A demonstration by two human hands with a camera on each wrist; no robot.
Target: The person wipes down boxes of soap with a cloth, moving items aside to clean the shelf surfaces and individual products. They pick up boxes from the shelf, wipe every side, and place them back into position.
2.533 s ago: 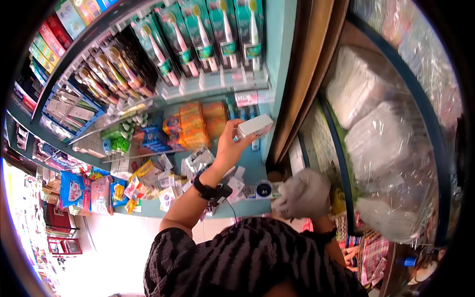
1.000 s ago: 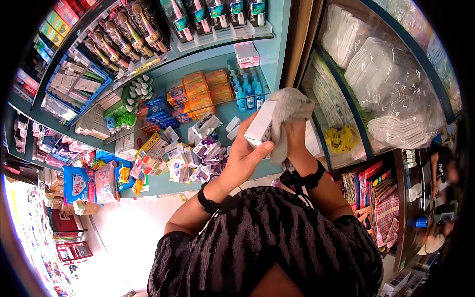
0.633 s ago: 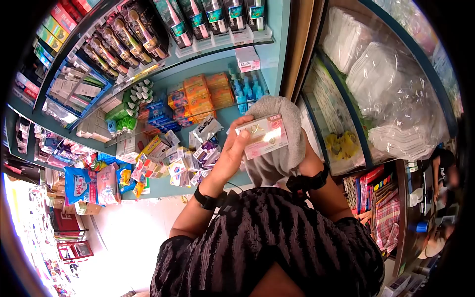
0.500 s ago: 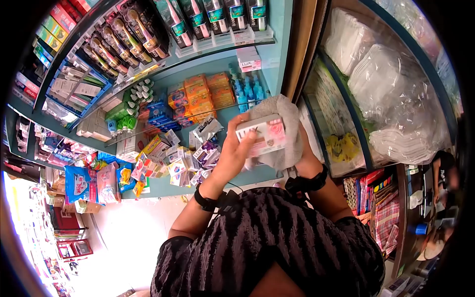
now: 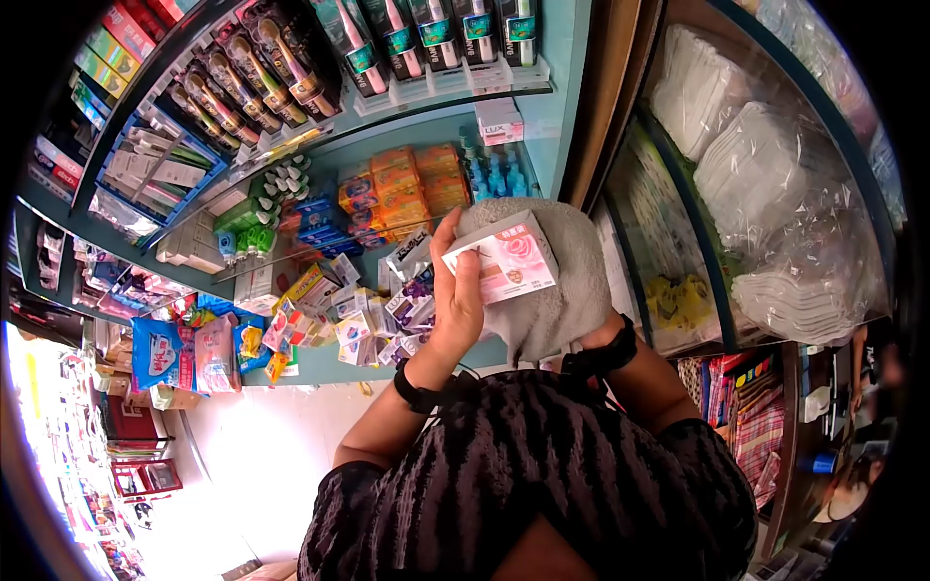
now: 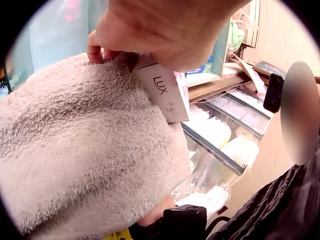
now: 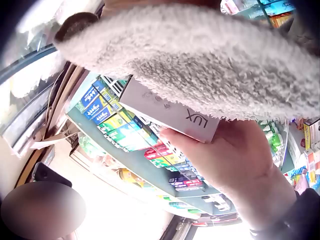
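Rough matt cloth, smooth card box, glossy clear plastic wrapping

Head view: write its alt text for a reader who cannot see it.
A left hand holds a white-and-pink box against a grey cloth that hides most of the right hand. Beyond them are packaged toothbrushes and, on a teal shelf, a jumble of small boxes.

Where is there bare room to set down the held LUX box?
A thin strip of the lower shelf, between the loose boxes and its front edge, looks bare, though narrow for the LUX box in the left hand. Farther back, orange packs and blue bottles crowd the shelf. Pale floor left of the striped top mostly looks bare.
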